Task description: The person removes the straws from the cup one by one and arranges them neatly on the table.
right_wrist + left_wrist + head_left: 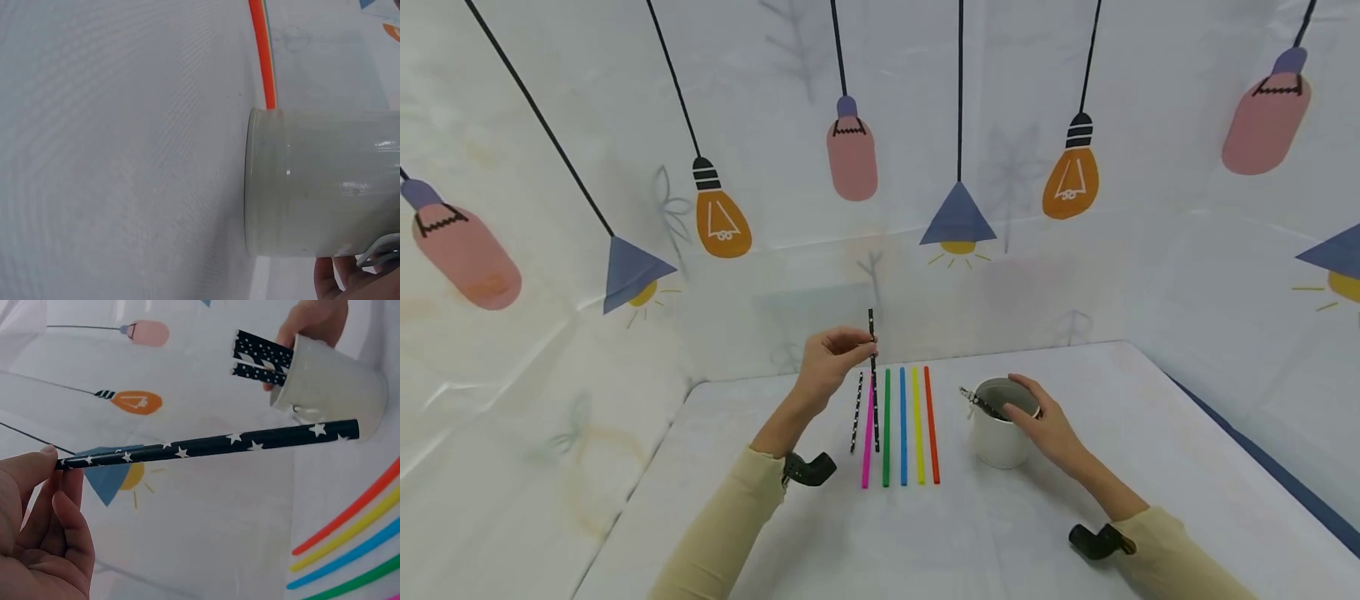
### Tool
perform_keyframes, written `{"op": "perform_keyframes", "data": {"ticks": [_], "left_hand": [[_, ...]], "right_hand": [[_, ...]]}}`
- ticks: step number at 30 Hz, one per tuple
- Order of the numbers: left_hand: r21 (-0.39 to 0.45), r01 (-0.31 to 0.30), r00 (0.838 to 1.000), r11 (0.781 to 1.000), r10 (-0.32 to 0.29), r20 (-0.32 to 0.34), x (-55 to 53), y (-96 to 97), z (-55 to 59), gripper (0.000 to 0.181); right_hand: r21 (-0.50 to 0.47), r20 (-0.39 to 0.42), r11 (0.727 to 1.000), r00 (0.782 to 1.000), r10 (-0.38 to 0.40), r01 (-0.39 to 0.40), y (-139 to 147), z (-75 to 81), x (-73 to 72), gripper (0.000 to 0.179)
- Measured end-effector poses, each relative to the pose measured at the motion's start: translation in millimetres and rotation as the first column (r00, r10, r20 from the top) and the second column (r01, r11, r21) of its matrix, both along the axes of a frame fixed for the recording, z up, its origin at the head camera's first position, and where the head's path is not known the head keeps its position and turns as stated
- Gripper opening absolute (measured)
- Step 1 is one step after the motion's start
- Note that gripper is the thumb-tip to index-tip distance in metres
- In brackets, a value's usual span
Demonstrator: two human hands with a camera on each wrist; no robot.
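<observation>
My left hand (829,367) pinches a black paper straw with white stars (206,445) near its upper end. It hangs nearly upright in the head view, in front of the row of straws. My right hand (1043,421) grips a white cup (1000,443) at its rim, the thumb near the opening. Several black straws with white dots and other white patterns (262,359) lean out of the cup's left side. In the right wrist view, the cup's side (325,181) fills the right part, with fingertips (325,278) below it.
Left of the cup lie a black-and-white patterned straw (856,414), a pink straw (866,454), a green straw (886,442), a blue straw (903,433), a yellow straw (918,433) and a red straw (932,429). A lamp-printed sheet (895,233) hangs behind the white table (880,550).
</observation>
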State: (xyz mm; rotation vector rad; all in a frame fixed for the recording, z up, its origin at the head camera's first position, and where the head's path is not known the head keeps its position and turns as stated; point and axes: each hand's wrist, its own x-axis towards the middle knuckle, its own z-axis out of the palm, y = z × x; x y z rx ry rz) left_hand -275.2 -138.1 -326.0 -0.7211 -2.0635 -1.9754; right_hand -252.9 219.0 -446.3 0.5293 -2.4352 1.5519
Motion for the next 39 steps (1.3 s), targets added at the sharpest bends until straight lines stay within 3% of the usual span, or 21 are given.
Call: {"op": "perform_keyframes", "data": {"ticks": [5, 10, 19, 24, 31, 39], "left_hand": [[-0.054, -0.059, 0.995, 0.997, 0.063, 0.080, -6.3, -18.8, -10.3, 0.021], [-0.121, -0.098, 0.979, 0.988, 0.117, 0.165, -13.0, -36.9, -26.9, 0.021], [-0.161, -0.060, 0.958, 0.985, 0.102, 0.268, -29.4, -60.0, -47.9, 0.034], [-0.176, -0.073, 0.933, 0.982, 0.129, 0.335, -43.7, -65.3, -57.5, 0.032], [-0.275, -0.117, 0.920, 0.954, 0.208, 0.331, -59.5, -61.9, -76.5, 0.030], [-0.335, -0.177, 0.890, 0.925, 0.296, 0.347, -68.5, -64.5, -97.1, 0.032]], "right_hand": [[0.003, 0.001, 1.000, 1.000, -0.002, 0.002, 1, 1.2, -2.2, 0.055], [0.006, 0.007, 1.000, 1.000, -0.005, 0.005, 0, 1.5, -3.2, 0.055], [0.000, 0.015, 1.000, 1.000, -0.001, 0.001, 1, -2.3, -4.0, 0.055], [-0.017, 0.013, 1.000, 1.000, 0.008, -0.008, 1, -0.1, -4.7, 0.055], [-0.024, 0.020, 1.000, 1.000, 0.015, -0.015, 4, 0.6, -3.4, 0.056], [-0.027, 0.028, 0.999, 0.999, 0.027, -0.026, 5, -0.7, -4.6, 0.056]]}}
